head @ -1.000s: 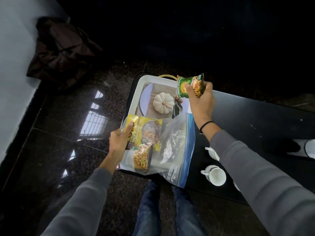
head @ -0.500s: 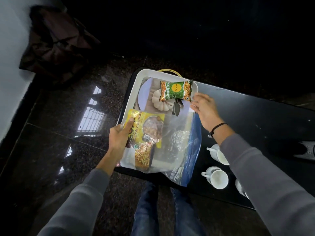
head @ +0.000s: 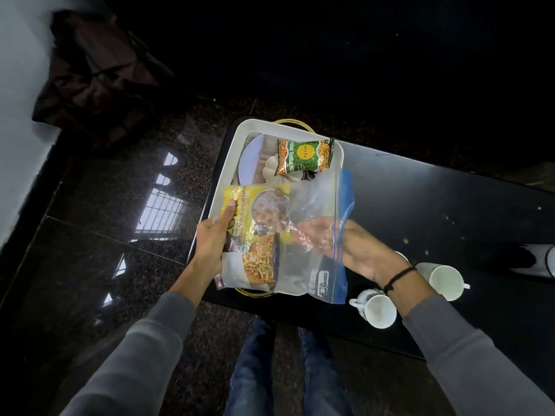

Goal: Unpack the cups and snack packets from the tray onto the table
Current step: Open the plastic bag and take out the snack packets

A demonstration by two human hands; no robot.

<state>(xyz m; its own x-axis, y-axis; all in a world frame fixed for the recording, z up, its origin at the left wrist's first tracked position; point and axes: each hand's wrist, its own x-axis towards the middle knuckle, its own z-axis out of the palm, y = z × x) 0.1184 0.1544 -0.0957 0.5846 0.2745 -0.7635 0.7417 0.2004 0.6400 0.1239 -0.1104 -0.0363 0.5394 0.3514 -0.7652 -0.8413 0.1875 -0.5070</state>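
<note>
left hand (head: pixel 210 244) grips zip bag (head: pixel 315 205) edge | right hand (head: pixel 357 250) fingers straight inside bag | bag: yellow packet (head: pixel 258 217) | tray (head: pixel 240 136): green packet (head: pixel 304 156)

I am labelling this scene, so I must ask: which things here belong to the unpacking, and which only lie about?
Job: tray, green snack packet, yellow snack packet, zip bag, near cup, far cup, table, left hand, right hand.
Lying about: dark bag by the wall, shoe.
</note>
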